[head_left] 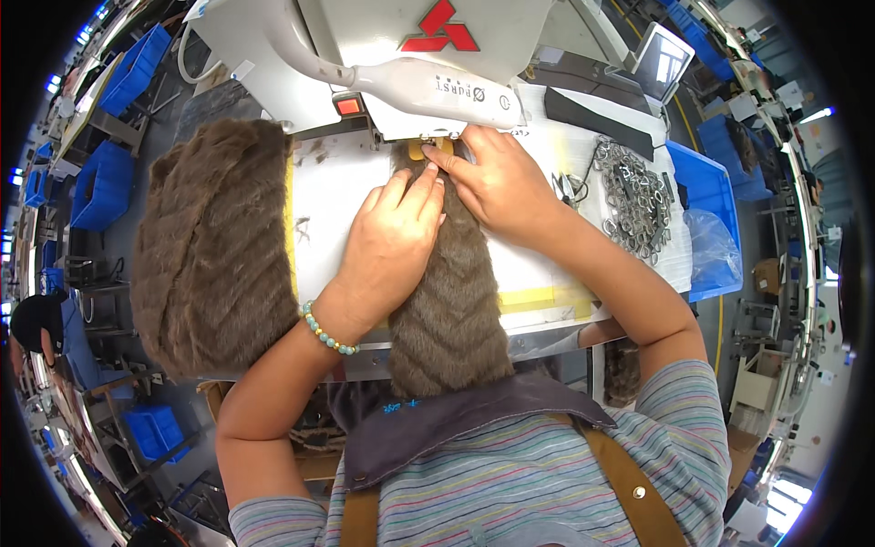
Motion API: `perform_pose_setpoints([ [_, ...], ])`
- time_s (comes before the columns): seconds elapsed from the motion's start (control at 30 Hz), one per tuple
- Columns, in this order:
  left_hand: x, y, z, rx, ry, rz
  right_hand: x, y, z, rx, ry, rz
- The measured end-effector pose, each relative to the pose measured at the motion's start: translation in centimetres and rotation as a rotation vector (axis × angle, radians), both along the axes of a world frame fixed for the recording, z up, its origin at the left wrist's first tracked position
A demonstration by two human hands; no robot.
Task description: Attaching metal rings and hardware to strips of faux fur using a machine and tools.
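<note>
A long brown fur strip point(451, 314) runs from my lap over the white worktop to the front of a pale machine point(351, 41), which looks like a sewing machine. My left hand point(392, 232), with a beaded bracelet at its wrist, lies on the strip's left side, fingers stretched toward the machine. My right hand point(501, 182) is closed at the strip's far end, its thumb close to the left fingertips. Its other fingers are partly tucked beneath the white lamp-like arm point(437, 91). A small yellow piece point(416, 150) shows beside the thumb; the stitching spot is hidden.
Left of the strip lies a thick pile of brown fur pieces point(214, 246). Many metal buckles point(633, 201) are heaped at the right, with small dark snips point(570, 189) nearby. Beyond them stands a blue bin point(706, 169) with a clear plastic bag point(711, 246). A person point(38, 324) is far left.
</note>
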State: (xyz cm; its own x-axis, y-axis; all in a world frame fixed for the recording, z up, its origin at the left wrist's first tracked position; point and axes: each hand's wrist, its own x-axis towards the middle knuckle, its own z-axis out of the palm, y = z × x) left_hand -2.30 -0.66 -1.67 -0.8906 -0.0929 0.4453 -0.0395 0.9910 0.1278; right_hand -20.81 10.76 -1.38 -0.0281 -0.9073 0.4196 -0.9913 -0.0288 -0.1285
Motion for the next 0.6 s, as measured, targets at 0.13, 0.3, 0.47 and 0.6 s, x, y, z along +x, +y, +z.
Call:
perform_pose_setpoints([
  [0.13,-0.2,0.1,0.3,0.040,-0.013,0.026,-0.5,0.4,0.3,0.026,-0.087,0.020],
  [0.3,-0.4,0.1,0.1,-0.002,-0.024,0.046,-0.4,0.5,0.0,-0.044,-0.029,0.058],
  [0.47,-0.1,0.2,-0.7,-0.122,-0.012,0.030,-0.5,0.2,-0.2,-0.040,0.003,0.059],
  [0.6,-0.3,0.1,-0.3,-0.080,-0.001,0.033,-0.4,0.3,-0.3,-0.042,0.022,0.048],
])
